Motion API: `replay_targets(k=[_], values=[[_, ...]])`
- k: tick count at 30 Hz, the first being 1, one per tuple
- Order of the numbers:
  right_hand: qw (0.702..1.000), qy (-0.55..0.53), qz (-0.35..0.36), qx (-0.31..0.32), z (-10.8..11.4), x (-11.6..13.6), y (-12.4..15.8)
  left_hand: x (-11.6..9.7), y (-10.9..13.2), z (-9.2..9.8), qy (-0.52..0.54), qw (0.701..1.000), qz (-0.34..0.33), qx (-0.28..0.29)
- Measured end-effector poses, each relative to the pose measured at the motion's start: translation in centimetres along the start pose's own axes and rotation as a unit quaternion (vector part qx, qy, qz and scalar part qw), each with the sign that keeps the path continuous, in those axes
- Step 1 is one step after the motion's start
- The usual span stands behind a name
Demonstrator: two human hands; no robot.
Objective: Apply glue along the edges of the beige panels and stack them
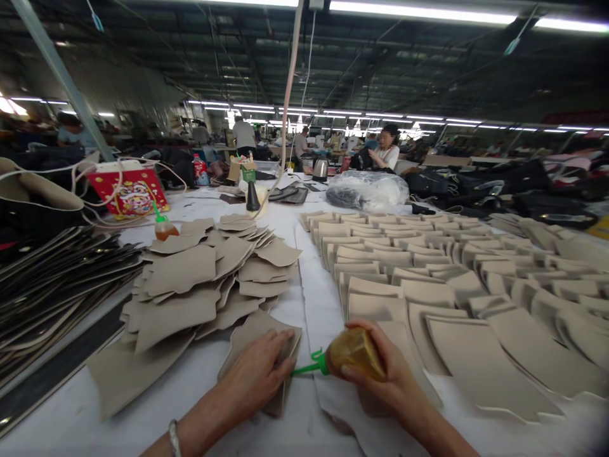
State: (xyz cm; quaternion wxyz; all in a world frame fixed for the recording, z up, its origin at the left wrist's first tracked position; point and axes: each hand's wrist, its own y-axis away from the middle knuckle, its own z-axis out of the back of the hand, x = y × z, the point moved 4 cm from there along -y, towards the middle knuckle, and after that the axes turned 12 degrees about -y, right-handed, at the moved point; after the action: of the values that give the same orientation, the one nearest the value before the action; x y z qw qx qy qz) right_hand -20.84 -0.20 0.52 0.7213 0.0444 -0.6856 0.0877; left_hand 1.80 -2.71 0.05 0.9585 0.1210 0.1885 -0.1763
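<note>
Bottle of amber liquid is resting in your right hand, your fingers wrapping its body and its green nozzle pointing at the right edge of the beige piece lying on the white table. Your left hand is lying palm down, unclenched, seemingly bracing that piece. Ideally, you are pressing lightly, squeezing evenly and giving your left thumb room, since the tip is hovering or touching there; which, you cannot be telling from this angle.
</note>
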Motion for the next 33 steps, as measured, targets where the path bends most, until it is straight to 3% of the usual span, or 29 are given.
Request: replay_targets(k=[6,12,17,22,28,33], values=[[1.000,0.003,0.006,0.030,-0.3,-0.3,0.2,-0.3,0.0,0.1,0.002,1.000,0.000,0.018],[0.999,0.034,0.016,-0.016,0.4,0.6,-0.6,-0.1,-0.2,0.0,0.002,1.000,0.002,0.021],[0.998,0.021,0.042,0.035,0.0,1.1,-0.5,0.0,-0.2,0.0,0.017,1.000,-0.010,0.017],[0.995,0.079,0.060,-0.017,0.9,1.2,-1.1,0.1,-0.4,0.1,0.010,1.000,-0.009,0.016],[0.996,0.046,0.068,0.034,0.2,0.9,-0.8,0.2,-0.4,-0.1,0.011,1.000,-0.003,0.019],[0.993,0.086,0.079,-0.027,1.1,0.8,-1.4,0.3,-0.5,-0.1,0.014,1.000,-0.007,0.018]])
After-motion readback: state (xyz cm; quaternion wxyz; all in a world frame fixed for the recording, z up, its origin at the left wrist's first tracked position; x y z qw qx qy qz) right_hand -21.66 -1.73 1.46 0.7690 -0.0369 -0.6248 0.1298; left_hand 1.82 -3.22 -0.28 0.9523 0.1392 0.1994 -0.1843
